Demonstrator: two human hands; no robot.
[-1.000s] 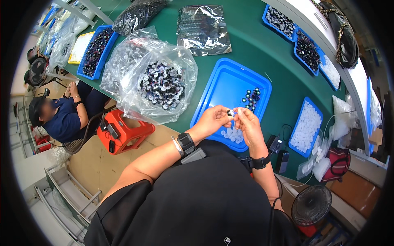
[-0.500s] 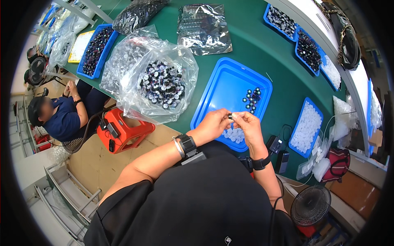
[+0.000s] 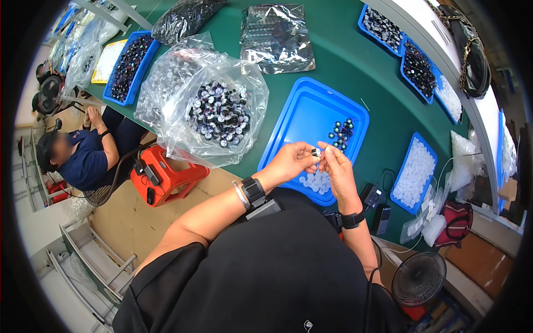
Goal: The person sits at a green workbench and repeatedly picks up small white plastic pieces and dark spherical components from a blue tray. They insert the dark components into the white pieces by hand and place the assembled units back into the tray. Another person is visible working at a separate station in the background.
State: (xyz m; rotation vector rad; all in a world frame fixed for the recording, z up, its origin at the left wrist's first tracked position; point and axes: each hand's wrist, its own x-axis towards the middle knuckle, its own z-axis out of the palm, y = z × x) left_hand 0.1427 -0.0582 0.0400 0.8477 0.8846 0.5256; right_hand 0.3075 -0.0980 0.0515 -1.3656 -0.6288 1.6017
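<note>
As I follow along remotely through the head view, I see both bare hands close together above the near half of a blue tray [image 3: 297, 119] on the green worktop [image 3: 333, 64]. The left hand [image 3: 290, 162] pinches a small shiny piece [image 3: 316, 152], dark with a paler part, between thumb and forefinger, holding it just over the tray. The right hand [image 3: 338, 168] faces it, thumb and forefinger drawn near each other right beside that piece; I cannot tell whether they grip anything or touch it.

Inside the tray, I make out a cluster of dark glossy balls [image 3: 342, 134] toward the right side, beyond the right hand, and translucent white pieces [image 3: 315, 183] at the near end, below the hands. Left of the tray, a clear plastic bag [image 3: 252, 119] lies open around a heap of dark and clear pieces [image 3: 219, 114]. Farther back, I see a shiny silvery package [image 3: 276, 41] flat on the worktop. To the right, frosted white pieces [image 3: 414, 172] fill a smaller container. Off to my left, a co-worker [image 3: 86, 161] sits near a red stool [image 3: 166, 180], hands together.
</note>
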